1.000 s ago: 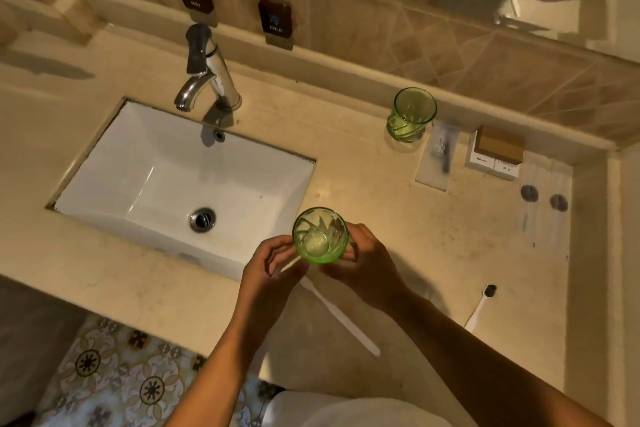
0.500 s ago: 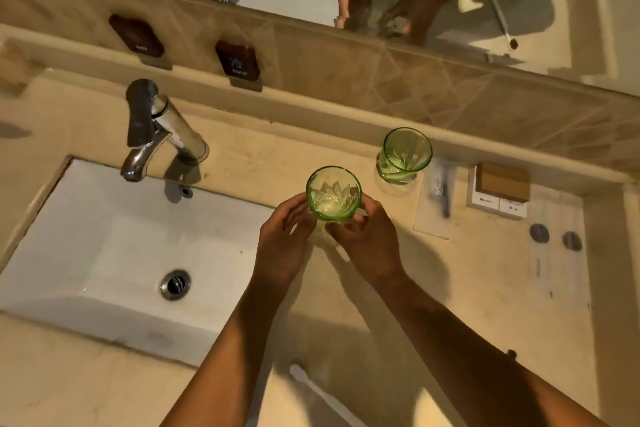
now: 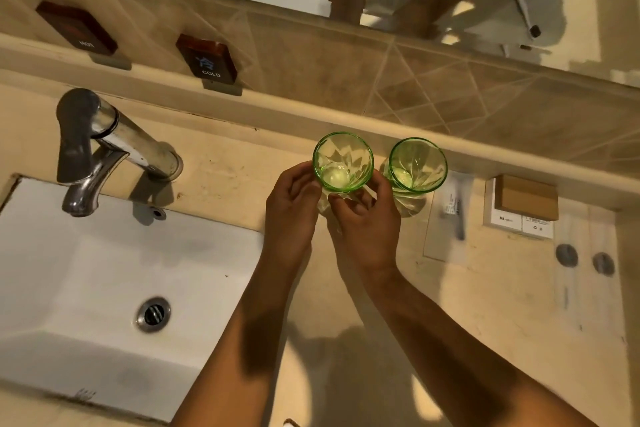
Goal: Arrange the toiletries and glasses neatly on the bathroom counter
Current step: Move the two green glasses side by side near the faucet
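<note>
Both hands, left [image 3: 292,215] & right [image 3: 367,222], grip green glass [image 3: 343,163] upright, just beside 2nd glass [image 3: 417,165] on counter [image 3: 221,163]

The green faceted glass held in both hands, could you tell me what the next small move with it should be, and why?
Probably let it settle on the beige stone counter and release it. The left hand and right hand hold the green faceted glass upright, close beside the second green glass by the back ledge, rims roughly level and apparently not touching.
</note>
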